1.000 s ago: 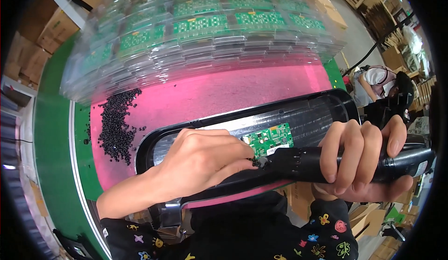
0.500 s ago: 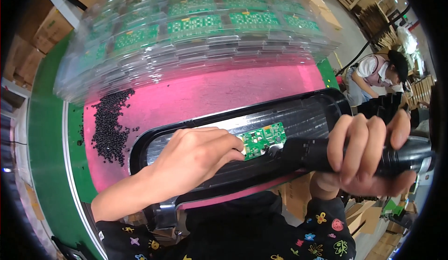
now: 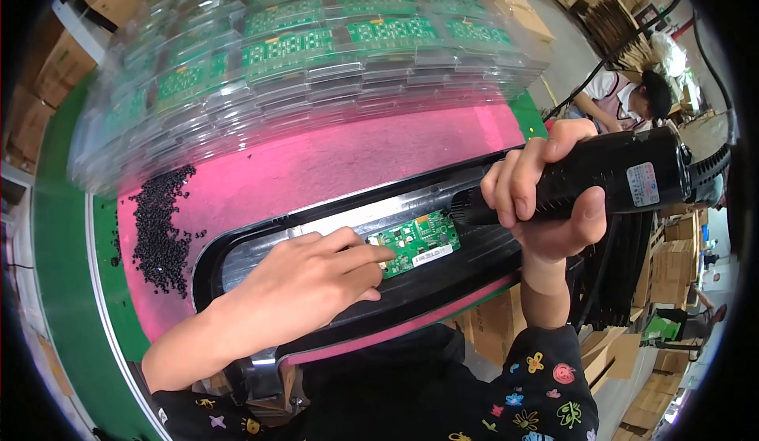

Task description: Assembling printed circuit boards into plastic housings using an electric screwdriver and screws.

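Note:
A long black plastic housing [image 3: 482, 253] lies across the bench in front of me, with a green circuit board [image 3: 411, 239] inside it. A white label strip shows along the board's near edge. My left hand [image 3: 304, 283] reaches in from the left, its fingers holding the board's left end; the thumb is partly hidden. In my right hand [image 3: 545, 184] is a thick black electric screwdriver [image 3: 605, 174], held nearly level. Its dark front end is at the board's right end, and I cannot make out whether the tip touches.
A heap of small black screws [image 3: 162, 231] lies to the left on the pink mat [image 3: 316, 168]. Stacked clear trays [image 3: 261, 85] of green circuit boards rise at the back. A person [image 3: 621, 101] is at the right, beyond the bench. Cardboard boxes [image 3: 672, 271] stand at the right.
The screwdriver has swung up and its front end has shifted to the board's right end, uncovering the white label strip. My left fingers have spread farther onto the board. The whole view has shifted.

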Motion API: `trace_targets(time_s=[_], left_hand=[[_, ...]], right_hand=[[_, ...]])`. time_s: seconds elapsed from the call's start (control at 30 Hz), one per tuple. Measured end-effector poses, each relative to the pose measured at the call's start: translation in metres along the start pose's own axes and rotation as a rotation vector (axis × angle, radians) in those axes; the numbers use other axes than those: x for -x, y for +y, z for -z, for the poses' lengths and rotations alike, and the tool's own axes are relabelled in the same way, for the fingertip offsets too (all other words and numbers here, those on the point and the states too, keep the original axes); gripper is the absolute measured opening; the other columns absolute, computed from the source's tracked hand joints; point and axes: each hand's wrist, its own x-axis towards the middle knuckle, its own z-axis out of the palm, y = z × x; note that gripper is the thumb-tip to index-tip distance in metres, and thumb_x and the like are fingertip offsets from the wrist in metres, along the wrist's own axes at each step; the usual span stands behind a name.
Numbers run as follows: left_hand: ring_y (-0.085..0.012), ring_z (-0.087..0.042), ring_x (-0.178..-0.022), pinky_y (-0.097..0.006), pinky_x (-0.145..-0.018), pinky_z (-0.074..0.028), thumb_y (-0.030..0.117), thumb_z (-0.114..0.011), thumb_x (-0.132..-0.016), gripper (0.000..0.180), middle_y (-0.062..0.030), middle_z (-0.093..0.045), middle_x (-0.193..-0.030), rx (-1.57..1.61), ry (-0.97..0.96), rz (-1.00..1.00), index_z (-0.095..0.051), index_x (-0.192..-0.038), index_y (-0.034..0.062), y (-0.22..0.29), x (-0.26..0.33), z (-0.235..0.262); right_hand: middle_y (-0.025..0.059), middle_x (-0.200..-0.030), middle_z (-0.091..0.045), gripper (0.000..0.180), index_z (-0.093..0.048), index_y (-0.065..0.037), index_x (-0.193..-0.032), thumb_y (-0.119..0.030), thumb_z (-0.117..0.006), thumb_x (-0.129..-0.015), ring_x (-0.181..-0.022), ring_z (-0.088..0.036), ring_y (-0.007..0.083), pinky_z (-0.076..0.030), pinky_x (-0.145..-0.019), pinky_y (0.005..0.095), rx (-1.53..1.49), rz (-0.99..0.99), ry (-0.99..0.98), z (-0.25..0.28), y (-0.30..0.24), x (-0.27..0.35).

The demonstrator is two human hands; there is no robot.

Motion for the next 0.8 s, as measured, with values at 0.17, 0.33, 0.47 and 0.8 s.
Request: trace_targets(time_s=[0.17,0.33,0.47,0.8], left_hand=[[-0.0211,-0.062,-0.090,-0.034,-0.074,-0.053,0.019,-0.070,-0.080,0.016,-0.0027,-0.066,-0.115,0.027,-0.028,0.006,-0.063,-0.081,0.0050,0.002,-0.001,0.002],[-0.0296,-0.066,-0.082,-0.039,-0.071,-0.053,0.012,-0.068,-0.081,0.014,-0.0088,-0.066,-0.114,0.179,-0.067,0.114,-0.060,-0.079,0.0015,0.010,-0.018,0.002],[-0.0382,-0.064,-0.080,-0.039,-0.069,-0.050,0.002,-0.065,-0.080,0.008,-0.0179,-0.066,-0.104,0.226,-0.069,0.251,-0.057,-0.080,-0.0020,0.026,-0.006,0.010],[-0.0379,-0.065,-0.091,-0.037,-0.076,-0.051,-0.001,-0.057,-0.088,0.002,-0.0208,-0.061,-0.126,0.150,-0.212,0.224,-0.056,-0.088,-0.0030,0.038,-0.016,0.020]], right_hand=[[0.0024,-0.057,-0.047,0.048,-0.041,-0.008,-0.107,-0.050,-0.057,-0.089,-0.043,-0.046,0.0147,-0.040,-0.046,0.0295,-0.004,-0.029,-0.013,0.002,0.002,0.002],[0.0054,-0.069,-0.058,0.044,-0.046,-0.002,-0.109,-0.021,-0.075,-0.081,-0.058,-0.056,0.0131,-0.045,-0.053,0.0279,-0.023,-0.250,0.013,0.014,-0.012,0.001],[-0.0049,-0.079,-0.054,0.033,-0.058,-0.004,-0.099,-0.017,-0.078,-0.077,-0.073,-0.050,0.0050,-0.042,-0.065,0.0237,0.027,-0.201,-0.038,-0.004,-0.008,-0.009],[-0.0056,-0.081,-0.048,0.035,-0.056,-0.002,-0.096,-0.023,-0.077,-0.076,-0.076,-0.044,0.0051,-0.038,-0.065,0.0239,-0.151,-0.128,0.078,-0.013,0.003,-0.005]])
